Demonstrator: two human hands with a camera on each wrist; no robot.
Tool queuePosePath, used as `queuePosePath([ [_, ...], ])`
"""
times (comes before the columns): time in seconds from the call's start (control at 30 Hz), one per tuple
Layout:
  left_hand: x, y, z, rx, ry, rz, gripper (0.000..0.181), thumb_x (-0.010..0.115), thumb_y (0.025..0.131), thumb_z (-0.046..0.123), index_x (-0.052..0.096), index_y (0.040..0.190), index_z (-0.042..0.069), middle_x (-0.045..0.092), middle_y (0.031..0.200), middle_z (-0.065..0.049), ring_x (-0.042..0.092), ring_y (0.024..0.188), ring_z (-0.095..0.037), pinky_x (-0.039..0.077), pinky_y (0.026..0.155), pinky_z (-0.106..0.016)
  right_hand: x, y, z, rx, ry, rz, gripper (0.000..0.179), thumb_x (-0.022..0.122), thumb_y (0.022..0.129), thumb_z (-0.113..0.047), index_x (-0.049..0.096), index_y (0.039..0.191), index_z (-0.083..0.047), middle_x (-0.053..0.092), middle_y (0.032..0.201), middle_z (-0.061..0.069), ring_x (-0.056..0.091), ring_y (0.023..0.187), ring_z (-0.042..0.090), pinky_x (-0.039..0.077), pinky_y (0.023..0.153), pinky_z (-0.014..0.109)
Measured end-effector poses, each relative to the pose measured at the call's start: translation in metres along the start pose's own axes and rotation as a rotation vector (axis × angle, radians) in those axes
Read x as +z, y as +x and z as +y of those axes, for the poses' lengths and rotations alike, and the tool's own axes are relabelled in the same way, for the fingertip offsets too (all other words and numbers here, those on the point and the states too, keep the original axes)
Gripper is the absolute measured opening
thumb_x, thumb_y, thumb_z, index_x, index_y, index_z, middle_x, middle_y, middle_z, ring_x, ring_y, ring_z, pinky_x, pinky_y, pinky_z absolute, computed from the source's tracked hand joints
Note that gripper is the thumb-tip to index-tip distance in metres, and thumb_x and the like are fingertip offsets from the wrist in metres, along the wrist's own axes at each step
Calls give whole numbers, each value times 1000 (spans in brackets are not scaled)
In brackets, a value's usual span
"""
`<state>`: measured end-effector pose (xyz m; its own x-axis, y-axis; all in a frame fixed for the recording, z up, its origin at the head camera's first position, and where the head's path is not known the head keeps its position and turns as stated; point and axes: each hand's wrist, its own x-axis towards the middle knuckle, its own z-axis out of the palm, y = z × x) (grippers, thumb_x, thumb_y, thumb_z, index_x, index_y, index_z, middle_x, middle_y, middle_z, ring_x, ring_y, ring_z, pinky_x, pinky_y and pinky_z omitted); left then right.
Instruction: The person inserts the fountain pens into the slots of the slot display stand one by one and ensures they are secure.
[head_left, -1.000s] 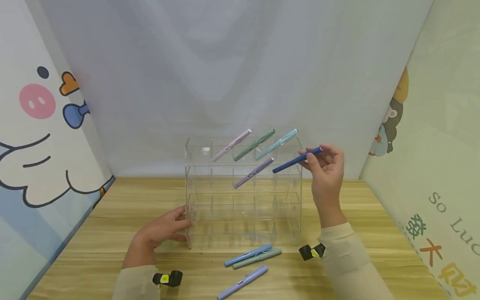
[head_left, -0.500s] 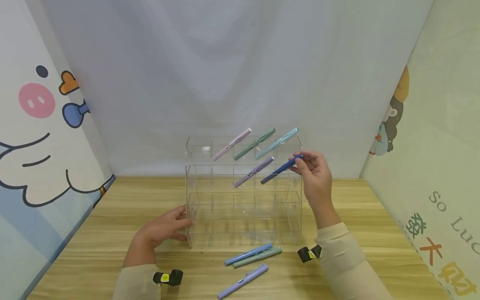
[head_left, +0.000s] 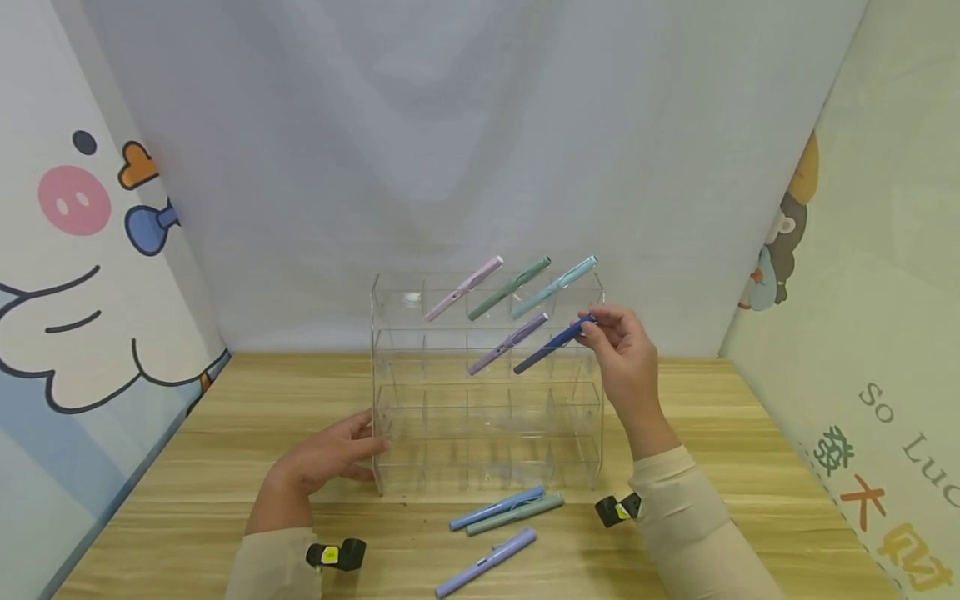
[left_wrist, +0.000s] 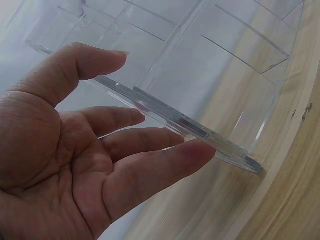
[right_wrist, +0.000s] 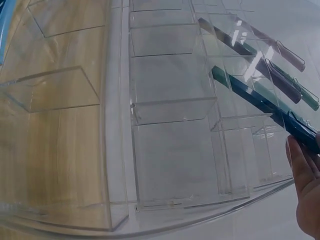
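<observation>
My right hand (head_left: 628,354) pinches the capped end of a dark blue pen (head_left: 551,346) between thumb and fingers. The pen slants down to the left into the second tier of a clear acrylic pen rack (head_left: 487,408), right of a purple pen (head_left: 508,344). In the right wrist view, the dark blue pen (right_wrist: 250,97) leans within clear dividers, fingertips at its clip end. My left hand (head_left: 330,458) is at the rack's lower left side. Its fairly straight fingers (left_wrist: 165,162) touch the side panel's edge in the left wrist view, with nothing in the palm.
The top tier holds a pale pink pen (head_left: 465,289), a green pen (head_left: 510,288) and a light turquoise pen (head_left: 555,287). Before the rack lie a blue pen (head_left: 495,508), a sage green pen (head_left: 515,515) and a lavender pen (head_left: 486,563) on the wooden table (head_left: 225,417).
My right hand has moved left and slightly down, bringing the dark blue pen from beside the rack into its second tier at a steeper slant. The left hand has stayed in place.
</observation>
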<state>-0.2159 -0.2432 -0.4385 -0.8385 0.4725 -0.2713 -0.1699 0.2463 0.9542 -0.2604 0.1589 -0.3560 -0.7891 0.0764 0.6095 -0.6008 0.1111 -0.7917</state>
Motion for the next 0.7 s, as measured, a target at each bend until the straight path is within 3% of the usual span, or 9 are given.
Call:
queuePosePath([
  [0.1, 0, 0, 0, -3, 1, 3, 79, 59, 99, 31, 10, 159, 13, 36, 151, -26, 46, 132, -42, 52, 96, -50, 0, 0, 1, 6, -34, -11, 24, 60, 97, -5, 57, 117, 8, 67, 109, 12, 69, 96, 13, 57, 84, 27],
  [0.27, 0, -1, 0, -1, 5, 10, 74, 55, 101, 25, 10, 159, 12, 36, 151, -26, 46, 131, -42, 53, 95, -50, 0, 0, -1, -11, -86, -25, 23, 57, 97, 0, 56, 117, 10, 65, 112, 21, 70, 97, 16, 57, 84, 25],
  [0.47, 0, -1, 1, 8, 8, 9, 74, 55, 101, 24, 10, 159, 11, 37, 150, -28, 48, 129, -43, 53, 95, -50, 0, -2, -2, -24, -115, -11, 23, 59, 97, -6, 60, 116, 7, 68, 111, 20, 70, 100, 13, 56, 86, 23],
  [0.7, 0, -1, 0, 1, 12, 16, 79, 59, 99, 30, 11, 159, 11, 38, 149, -27, 48, 129, -42, 53, 95, -49, -1, -3, -2, -72, -164, -9, 23, 59, 98, -8, 62, 117, 4, 67, 112, 19, 68, 107, 29, 55, 88, 22],
])
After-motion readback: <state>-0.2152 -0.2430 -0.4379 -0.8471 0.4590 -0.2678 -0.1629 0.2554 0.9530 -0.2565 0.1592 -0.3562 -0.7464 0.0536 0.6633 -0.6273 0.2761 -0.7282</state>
